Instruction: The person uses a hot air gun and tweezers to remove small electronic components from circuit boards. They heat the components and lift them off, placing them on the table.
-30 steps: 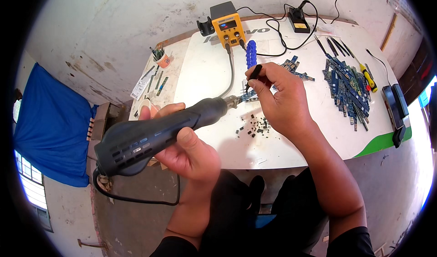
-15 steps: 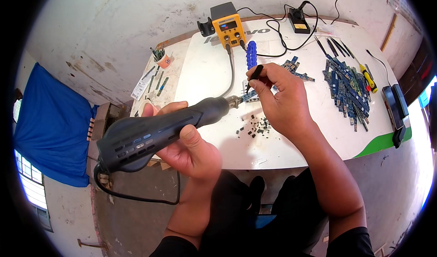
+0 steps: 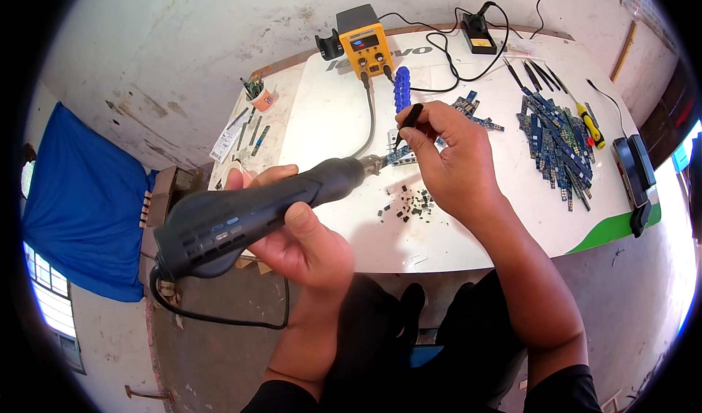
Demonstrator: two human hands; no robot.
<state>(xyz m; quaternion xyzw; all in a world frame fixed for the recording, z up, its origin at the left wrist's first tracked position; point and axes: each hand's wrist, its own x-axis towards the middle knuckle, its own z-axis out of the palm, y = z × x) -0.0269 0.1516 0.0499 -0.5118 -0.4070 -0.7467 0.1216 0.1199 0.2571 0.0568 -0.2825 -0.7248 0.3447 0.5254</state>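
My left hand (image 3: 311, 241) is wrapped round a black hot air gun (image 3: 256, 216), its metal nozzle (image 3: 373, 165) aimed to the right. Between thumb and fingers, my right hand (image 3: 457, 157) pinches black tweezers (image 3: 411, 120), tips pointing down just beyond the nozzle. Under the tips lies a small circuit board (image 3: 402, 157), partly hidden by the nozzle and my right hand. I cannot tell whether the tips touch it. Nearer to me, many tiny black chips (image 3: 413, 205) are scattered on the white table (image 3: 329, 234).
A yellow soldering station (image 3: 365, 44) stands at the back beside a blue segmented holder arm (image 3: 402, 88). An iron stand (image 3: 479, 36) is behind. To the right lie a heap of narrow boards (image 3: 552, 139), several tweezers (image 3: 537, 77) and a yellow screwdriver (image 3: 591, 126). A cup of strips (image 3: 261, 97) stands left.
The hot air gun's nozzle has shifted very slightly left and down. My right hand and its tweezers have hardly moved.
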